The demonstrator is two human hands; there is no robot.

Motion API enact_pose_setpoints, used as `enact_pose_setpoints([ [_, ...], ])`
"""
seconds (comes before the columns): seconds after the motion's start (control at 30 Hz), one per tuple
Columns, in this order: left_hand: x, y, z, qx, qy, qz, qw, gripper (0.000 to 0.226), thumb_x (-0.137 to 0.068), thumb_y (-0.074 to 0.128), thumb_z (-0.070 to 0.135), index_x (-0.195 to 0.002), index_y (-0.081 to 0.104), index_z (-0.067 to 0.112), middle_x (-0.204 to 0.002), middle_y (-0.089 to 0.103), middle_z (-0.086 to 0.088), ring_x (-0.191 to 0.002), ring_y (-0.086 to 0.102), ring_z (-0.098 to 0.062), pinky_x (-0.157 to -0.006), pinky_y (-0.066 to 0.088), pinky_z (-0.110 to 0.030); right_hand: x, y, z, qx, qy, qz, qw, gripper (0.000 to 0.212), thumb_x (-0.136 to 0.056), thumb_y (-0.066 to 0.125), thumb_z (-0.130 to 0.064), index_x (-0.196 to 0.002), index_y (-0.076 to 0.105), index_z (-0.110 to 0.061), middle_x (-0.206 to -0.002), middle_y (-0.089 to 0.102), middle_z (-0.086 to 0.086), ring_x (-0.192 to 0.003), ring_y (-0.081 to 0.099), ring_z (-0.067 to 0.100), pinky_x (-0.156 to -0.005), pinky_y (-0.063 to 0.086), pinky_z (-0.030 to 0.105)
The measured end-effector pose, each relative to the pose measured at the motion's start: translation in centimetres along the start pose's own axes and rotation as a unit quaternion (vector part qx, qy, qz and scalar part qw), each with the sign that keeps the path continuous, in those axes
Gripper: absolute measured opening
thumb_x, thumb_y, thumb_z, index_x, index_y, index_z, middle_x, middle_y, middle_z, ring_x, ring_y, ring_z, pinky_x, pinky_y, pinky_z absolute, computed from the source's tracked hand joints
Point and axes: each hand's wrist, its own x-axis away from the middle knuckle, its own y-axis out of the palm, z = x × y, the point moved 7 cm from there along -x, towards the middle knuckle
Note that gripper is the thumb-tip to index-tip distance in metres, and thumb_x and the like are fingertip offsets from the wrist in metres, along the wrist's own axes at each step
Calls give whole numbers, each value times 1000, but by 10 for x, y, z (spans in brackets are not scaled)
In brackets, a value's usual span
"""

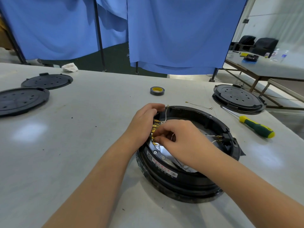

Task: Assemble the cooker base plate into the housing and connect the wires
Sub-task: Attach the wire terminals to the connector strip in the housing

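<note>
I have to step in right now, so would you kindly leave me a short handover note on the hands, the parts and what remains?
Left hand grips the far-left rim of the housing, steadying it.
Right hand pinches a white wire at the row of gold terminals inside.
Done: plate seated in the housing; two wires plugged in at the right connector.
Left: finish the terminal connections. A spare wire lies on the table beyond the housing, with the screwdriver and tape roll nearby.

Round black cooker housing [189,181] lies flat and open; inside it, white wires [212,136] and gold terminals [154,129] at its left rim.
</note>
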Motion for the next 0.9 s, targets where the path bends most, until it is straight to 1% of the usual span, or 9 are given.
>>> enact_pose_setpoints([
  [0.2,0,1,1,-22,-6,-22,1000,37,-97,36,3,-115,63,19,-106,63,13,-95,55,10,-69,40,4,2,-4,1,-22,4,8,1000,9,-84,69,-24,-91,72,-27,-87,64,-11,-79,60,7,-78,50,34],
  [0.3,-1,1,3,-61,-2,-43,997,36,-93,45,2,-115,64,23,-110,65,11,-102,60,0,-79,47,-6,5,-19,3,-48,12,23,999,11,-81,73,-29,-92,72,-29,-88,64,-12,-77,60,5,-76,50,26],
  [0.4,-8,4,10,-147,15,-67,987,39,-89,54,7,-120,61,28,-118,63,8,-110,58,-6,-84,45,-16,7,-53,11,-75,14,56,995,10,-80,75,-24,-83,72,-33,-78,68,-14,-73,62,2,-68,49,13],
  [0.47,-16,10,15,-224,24,-93,970,42,-90,56,13,-128,55,32,-130,55,9,-112,52,-6,-80,40,-12,5,-79,27,-72,34,85,993,11,-80,74,-22,-82,73,-32,-75,68,-16,-71,62,2,-66,50,12],
  [0.53,-25,18,19,-286,29,-123,950,48,-92,56,19,-136,46,33,-140,48,8,-119,48,-9,-88,36,-15,0,-101,51,-46,64,101,992,9,-82,72,-25,-83,73,-33,-77,68,-21,-72,62,0,-63,48,11],
  [0.6,-34,27,21,-333,32,-148,931,51,-94,57,22,-141,42,31,-145,44,6,-128,45,-13,-96,34,-21,-8,-117,81,-24,101,111,988,9,-84,69,-26,-82,72,-34,-78,68,-20,-71,61,-2,-63,44,12],
  [0.7,-43,39,18,-379,26,-168,910,49,-96,55,22,-143,43,26,-144,48,3,-126,47,-15,-94,32,-20,-24,-123,132,8,153,109,982,8,-89,65,-25,-85,71,-28,-86,68,-14,-73,59,2,-64,43,18],
  [0.83,-46,42,11,-394,38,-151,906,45,-96,52,20,-141,46,26,-140,51,3,-125,47,-14,-94,31,-21,-49,-104,188,82,199,57,975,13,-92,60,-25,-99,70,-20,-101,68,-3,-82,57,9,-75,40,25],
  [0.9,-46,41,9,-397,41,-145,905,46,-97,50,22,-142,45,27,-140,51,5,-125,46,-13,-94,31,-21,-62,-96,204,112,208,46,971,21,-93,58,-25,-112,65,-18,-107,66,1,-89,56,14,-78,40,27],
])
